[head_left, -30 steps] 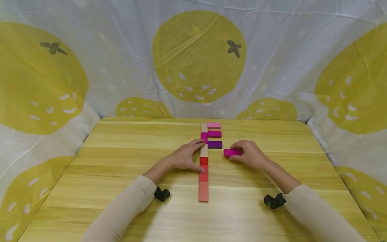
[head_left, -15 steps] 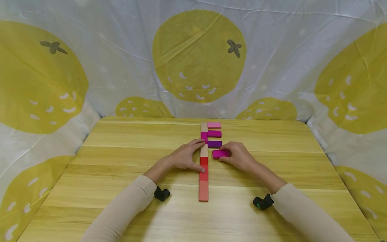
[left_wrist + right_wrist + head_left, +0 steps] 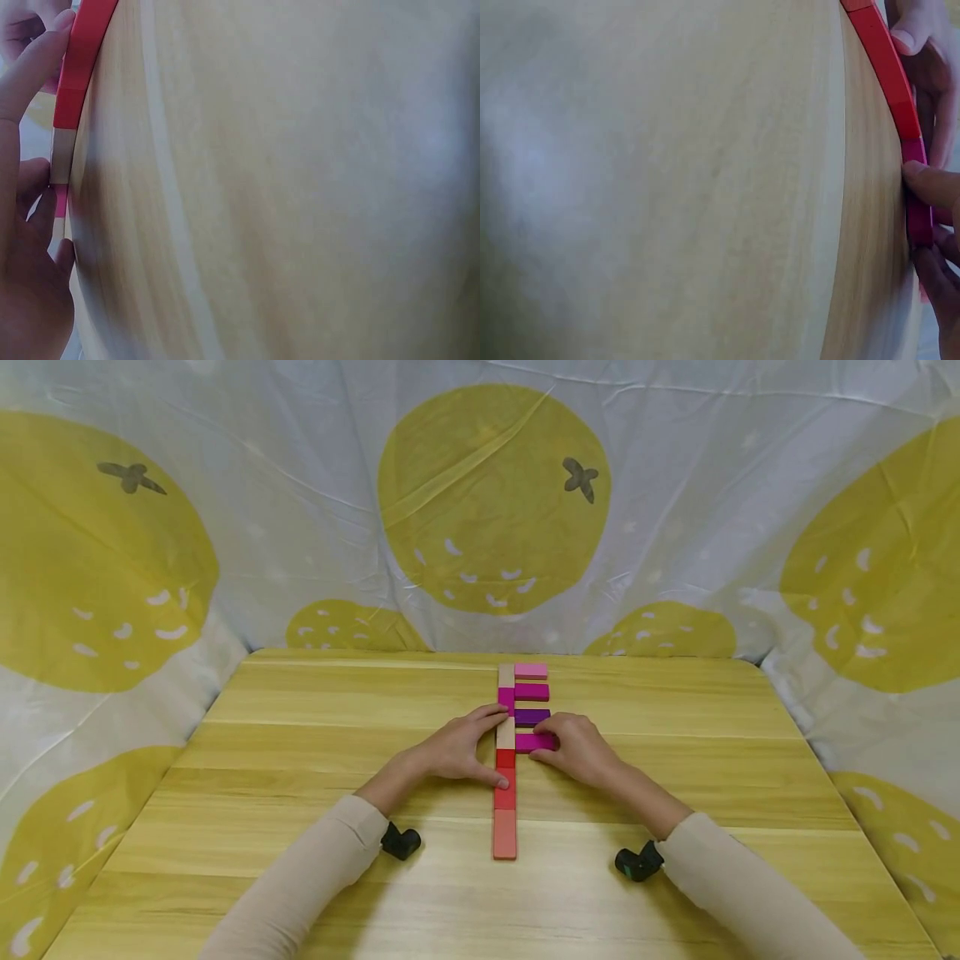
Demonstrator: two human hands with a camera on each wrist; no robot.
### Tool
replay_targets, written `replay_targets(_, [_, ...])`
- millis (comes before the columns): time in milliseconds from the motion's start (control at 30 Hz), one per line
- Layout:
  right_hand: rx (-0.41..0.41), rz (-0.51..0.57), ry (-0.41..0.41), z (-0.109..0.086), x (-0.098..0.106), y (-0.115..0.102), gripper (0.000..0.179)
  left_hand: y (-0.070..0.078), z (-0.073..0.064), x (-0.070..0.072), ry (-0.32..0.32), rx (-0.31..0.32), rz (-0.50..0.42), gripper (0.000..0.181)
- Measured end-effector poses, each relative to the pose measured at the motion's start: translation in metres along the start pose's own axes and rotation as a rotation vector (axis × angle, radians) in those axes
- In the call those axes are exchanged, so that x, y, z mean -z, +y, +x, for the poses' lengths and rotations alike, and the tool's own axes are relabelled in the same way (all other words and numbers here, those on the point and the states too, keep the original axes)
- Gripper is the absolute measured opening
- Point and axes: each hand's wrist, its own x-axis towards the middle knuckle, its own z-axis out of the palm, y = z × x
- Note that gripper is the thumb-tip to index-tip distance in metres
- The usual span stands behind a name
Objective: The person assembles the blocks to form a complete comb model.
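Note:
A straight row of flat wooden blocks runs away from the person, with a salmon block [image 3: 505, 837] nearest and a red block [image 3: 506, 795] beyond it. My left hand [image 3: 456, 749] spans the row from its left side, thumb on the red block and fingertips at a magenta block [image 3: 506, 697] farther along. Between thumb and fingers, my right hand [image 3: 579, 747] pinches a magenta-pink block [image 3: 528, 742]. That block lies crosswise, its left end against the row beside a plain wood block [image 3: 506, 734]. Just beyond it, a purple block [image 3: 531, 717] sticks out from the row likewise.
Farther back, a dark magenta block [image 3: 532, 692] and a light pink block [image 3: 531, 672] also jut right from the row. All stand on a wood-grain table [image 3: 262, 735]. A white curtain [image 3: 315, 510] with yellow fruit prints hangs behind and at both sides.
My right hand has moved left with the magenta-pink block, bringing its end from well right of the row up against it. The left hand has stayed in place.

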Motion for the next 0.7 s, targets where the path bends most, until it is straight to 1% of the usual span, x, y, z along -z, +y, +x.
replay_targets(233, [0.016,-0.019,0.012,-0.0061,0.0014,0.0044,0.033,-0.0012,0.0011,-0.0016,0.002,0.002,0.009,0.115])
replay_targets(433, [0.048,-0.018,0.001,-0.0070,0.0024,0.0057,0.030,-0.0022,0.0011,-0.0013,-0.005,0.014,0.020,0.116])
replay_targets(567, [0.056,-0.030,-0.008,-0.0068,0.0019,0.0065,0.032,-0.0029,0.0020,-0.0027,-0.006,0.016,0.032,0.115])
replay_targets(700, [0.070,-0.038,-0.012,-0.0088,0.0085,0.0081,0.034,-0.0031,0.0036,-0.0034,-0.008,0.017,0.001,0.113])
